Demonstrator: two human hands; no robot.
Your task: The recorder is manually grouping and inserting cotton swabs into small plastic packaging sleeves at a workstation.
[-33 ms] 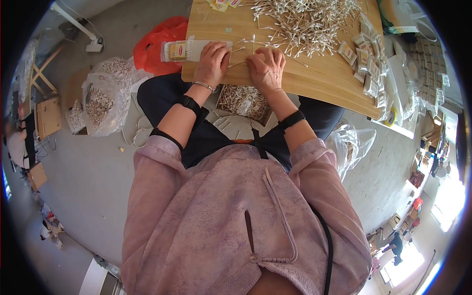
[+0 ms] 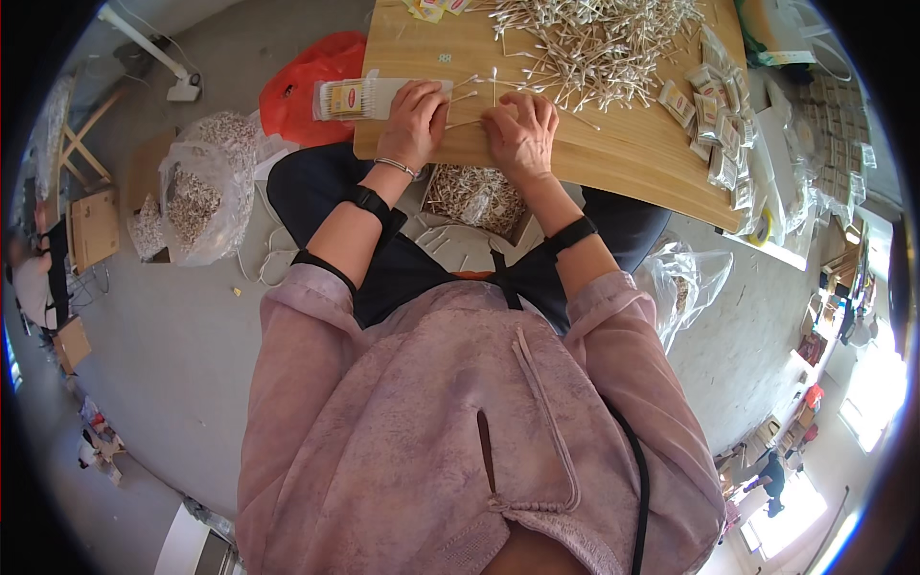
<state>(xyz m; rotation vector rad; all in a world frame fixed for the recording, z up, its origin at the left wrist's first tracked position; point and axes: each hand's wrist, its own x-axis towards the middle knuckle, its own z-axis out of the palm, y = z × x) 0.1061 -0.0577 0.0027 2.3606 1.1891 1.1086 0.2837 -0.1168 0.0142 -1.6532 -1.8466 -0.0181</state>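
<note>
"Near the front left corner of the pale, wood-grained table, what does the head view show?"

"A flat, clear-film packet of cotton swabs with a yellow-and-red label juts past the left edge. Beside it runs a plain white strip, and the person's left hand lies over that, fingers bent downward; whether they grip it cannot be told."

"And the right hand?"

"Farther along the front edge, thumb and fingers curled close to a few loose, thin-stemmed white swabs. Any stick between the fingertips is hidden."

"How would such pieces best be handled?"

"Lightly, one would judge: a mid-stem pinch spares the soft, fluffy tips, and slick film probably wants a flat, steady palm against creasing. Keeping stems parallel should prevent crossing; the tangled heap of white cotton swabs toward the far edge points every way."

"Other textures?"

"Glossy, crinkled small packets pile along the right edge; a puckered red plastic bag lies beyond the left."
</note>
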